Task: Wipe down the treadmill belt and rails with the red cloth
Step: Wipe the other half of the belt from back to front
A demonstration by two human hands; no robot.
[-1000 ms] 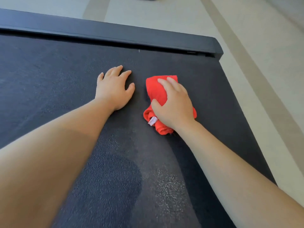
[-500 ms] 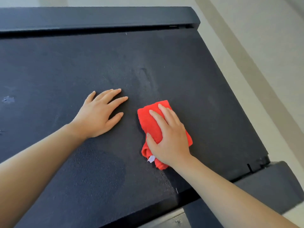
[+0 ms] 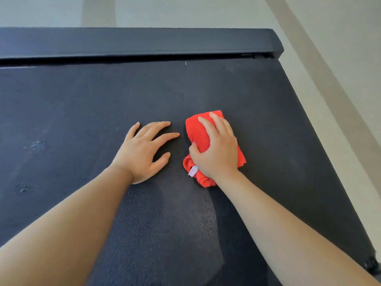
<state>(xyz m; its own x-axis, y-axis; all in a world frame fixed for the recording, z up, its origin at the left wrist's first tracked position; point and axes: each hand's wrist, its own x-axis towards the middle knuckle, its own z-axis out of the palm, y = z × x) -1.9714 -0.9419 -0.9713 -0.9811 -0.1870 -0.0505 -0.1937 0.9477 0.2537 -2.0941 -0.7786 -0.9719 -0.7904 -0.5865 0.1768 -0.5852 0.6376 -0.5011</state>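
The dark textured treadmill belt (image 3: 82, 104) fills most of the head view. A folded red cloth (image 3: 198, 129) with a small white tag lies on the belt right of centre. My right hand (image 3: 216, 149) presses down on the cloth, fingers over its top and thumb curled around its left side. My left hand (image 3: 144, 151) rests flat on the bare belt just left of the cloth, fingers spread and holding nothing. A black rail (image 3: 144, 41) runs across the far edge of the belt.
Pale floor (image 3: 340, 48) with a beige stripe lies beyond the rail and along the right edge of the belt. Small marks (image 3: 38, 145) dot the belt at the left. A black fitting (image 3: 371, 263) sits at the lower right corner.
My right hand has pushed the cloth forward toward the far rail after pulling it back. My left hand has moved with it, staying flat on the belt.
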